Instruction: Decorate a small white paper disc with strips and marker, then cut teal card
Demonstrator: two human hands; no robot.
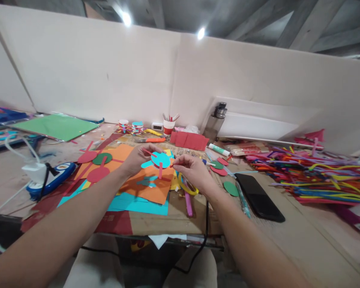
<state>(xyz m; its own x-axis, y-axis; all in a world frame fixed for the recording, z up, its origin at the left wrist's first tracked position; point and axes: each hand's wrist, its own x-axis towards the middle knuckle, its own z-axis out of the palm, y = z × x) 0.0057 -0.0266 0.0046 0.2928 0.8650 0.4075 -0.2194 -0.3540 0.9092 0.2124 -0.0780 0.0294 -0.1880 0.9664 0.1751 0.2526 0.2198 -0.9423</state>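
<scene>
My left hand point(137, 161) pinches a cyan paper circle point(161, 159) by its left side, above the table. Red paper strips point(160, 171) stick out from the circle, and a cyan rounded tab shows at its lower left. At the circle's right edge, my right hand point(193, 170) has its thumb and fingertips closed on a small orange paper piece point(172, 162). Below the hands lie orange paper sheets point(156, 194) with cyan cutouts point(147, 181) on them, over cyan paper point(138, 206). Red paper circles point(98, 175) and a green one point(102, 159) lie left of my left hand.
At right lie a black phone point(259, 197) and a heap of coloured pipe cleaners point(318, 172). Behind the hands are an orange cutter point(155, 140), a glue stick point(219, 149), a cup of pens point(169, 127) and a bottle point(215, 122). A blue power strip point(52, 180) sits left.
</scene>
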